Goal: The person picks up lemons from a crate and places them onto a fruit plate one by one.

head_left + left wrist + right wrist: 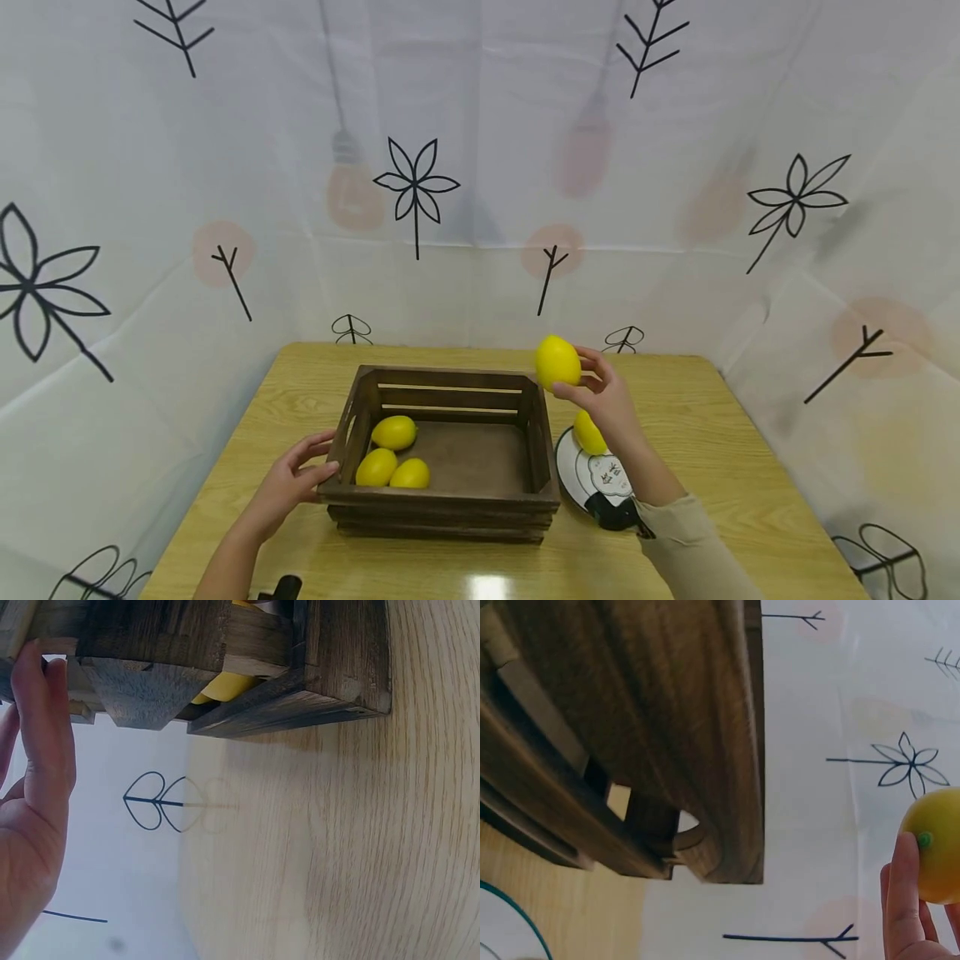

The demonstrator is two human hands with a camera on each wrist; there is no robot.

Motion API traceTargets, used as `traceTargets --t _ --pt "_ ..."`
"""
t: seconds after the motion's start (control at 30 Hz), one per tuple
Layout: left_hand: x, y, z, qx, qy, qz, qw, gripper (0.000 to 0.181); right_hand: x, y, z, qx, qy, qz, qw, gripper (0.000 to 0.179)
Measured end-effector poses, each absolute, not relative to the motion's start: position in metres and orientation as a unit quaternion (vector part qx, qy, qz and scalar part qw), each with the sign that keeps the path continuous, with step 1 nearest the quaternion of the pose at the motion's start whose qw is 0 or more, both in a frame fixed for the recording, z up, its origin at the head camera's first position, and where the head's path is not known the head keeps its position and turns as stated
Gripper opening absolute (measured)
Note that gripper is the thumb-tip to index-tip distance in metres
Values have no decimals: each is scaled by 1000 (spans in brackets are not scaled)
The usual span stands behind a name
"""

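Note:
My right hand (607, 400) holds a yellow lemon (557, 363) between thumb and fingers, raised by the far right corner of a dark wooden slatted crate (450, 505). The lemon (936, 847) shows its greenish stem end in the right wrist view. Against the crate's left side, my left hand (288, 479) rests with extended fingers (46, 720) touching the wood. Inside the crate, three lemons lie at the left: one lemon (393, 433) farther back, another lemon (377, 468) and a third lemon (410, 474) near the front wall.
Right of the crate, a white patterned plate (572, 471) carries another lemon (589, 433), partly hidden by my right forearm. Everything stands on a light wooden table (720, 467). A white printed cloth (480, 192) hangs behind and around the table.

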State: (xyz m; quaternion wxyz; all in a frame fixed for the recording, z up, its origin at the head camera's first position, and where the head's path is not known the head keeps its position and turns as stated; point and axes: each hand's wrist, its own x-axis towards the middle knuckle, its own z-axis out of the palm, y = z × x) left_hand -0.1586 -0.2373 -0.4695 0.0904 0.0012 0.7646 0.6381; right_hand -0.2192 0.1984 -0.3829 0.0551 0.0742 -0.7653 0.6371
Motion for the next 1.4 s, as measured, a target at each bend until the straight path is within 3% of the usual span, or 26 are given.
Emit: traceTargets --t 1.4 --pt "-158 -238 -471 5 757 646 97 56 -221 274 -444 -55 -789 610 47 71"
